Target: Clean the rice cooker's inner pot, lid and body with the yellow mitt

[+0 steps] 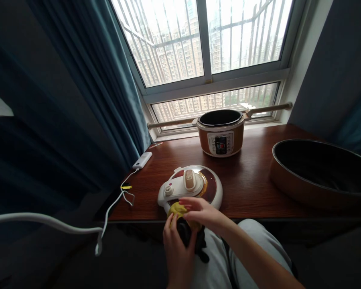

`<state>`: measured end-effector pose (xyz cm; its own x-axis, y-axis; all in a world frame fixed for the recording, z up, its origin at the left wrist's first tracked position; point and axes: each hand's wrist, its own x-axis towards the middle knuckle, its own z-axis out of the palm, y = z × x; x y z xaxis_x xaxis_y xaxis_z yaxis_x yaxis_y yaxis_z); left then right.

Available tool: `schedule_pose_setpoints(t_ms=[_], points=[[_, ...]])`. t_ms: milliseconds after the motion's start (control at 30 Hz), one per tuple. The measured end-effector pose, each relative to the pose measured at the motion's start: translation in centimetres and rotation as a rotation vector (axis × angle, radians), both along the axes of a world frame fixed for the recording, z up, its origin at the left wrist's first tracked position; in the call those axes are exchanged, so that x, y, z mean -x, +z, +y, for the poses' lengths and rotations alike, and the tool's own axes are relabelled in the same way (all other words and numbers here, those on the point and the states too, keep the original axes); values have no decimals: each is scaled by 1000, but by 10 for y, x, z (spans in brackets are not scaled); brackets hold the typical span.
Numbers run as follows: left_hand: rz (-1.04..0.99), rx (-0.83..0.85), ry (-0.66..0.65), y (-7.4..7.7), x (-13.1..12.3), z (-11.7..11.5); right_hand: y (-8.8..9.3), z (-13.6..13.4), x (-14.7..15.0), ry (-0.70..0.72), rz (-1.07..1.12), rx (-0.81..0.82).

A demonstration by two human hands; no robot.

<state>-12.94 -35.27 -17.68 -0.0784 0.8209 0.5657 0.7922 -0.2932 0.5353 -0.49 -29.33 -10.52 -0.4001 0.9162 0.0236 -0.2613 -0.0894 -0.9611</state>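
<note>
Above my lap, at the table's front edge, my left hand point(179, 243) curls round a dark, rounded object point(184, 232) whose kind I cannot make out. A yellow cloth point(177, 208) lies over and around the top of it. From the right, my right hand point(203, 212) reaches across with bent fingers pressed on the cloth. Just beyond both hands, a white and dark red pressure cooker lid point(212, 186) rests on the table, its brown-topped handle upward. My hands cover the lid's near edge.
The electric pressure cooker body point(221, 140) stands uncovered near the window. A large brown pan point(307, 188) with a dark inside sits at the right. Left of the lid are a white power strip point(142, 160) and its white cable point(110, 206). Blue curtains point(108, 80) hang at the left.
</note>
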Motion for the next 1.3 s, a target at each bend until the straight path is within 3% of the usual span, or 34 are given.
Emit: schedule_pose_setpoints(t_ms=[133,233,333,433,533,633,833,1067,1167,1300], points=[[80,-53,-10,-4,28,21,17,51,-1,-466,-449,-526],[99,-140,22,14,53,39,5,81,4,-477,-705,-729],[142,-227,12,41,70,65,-12,92,7,-446,-793,-758],[236,-188,-39,60,65,91,-18,91,5,-453,-753,-734],[432,24,-134,65,43,112,-17,90,4,-471,-733,-684],[528,165,-145,69,22,129,-18,90,6,-492,-734,-686],[580,365,-151,86,15,186,-23,92,9,-511,-755,-744],[572,479,-271,77,12,264,-25,92,8,-514,-824,-791],[540,512,-296,70,18,282,-25,92,7,-507,-843,-796],[458,508,-311,65,32,287,-28,94,8,-507,-860,-798]])
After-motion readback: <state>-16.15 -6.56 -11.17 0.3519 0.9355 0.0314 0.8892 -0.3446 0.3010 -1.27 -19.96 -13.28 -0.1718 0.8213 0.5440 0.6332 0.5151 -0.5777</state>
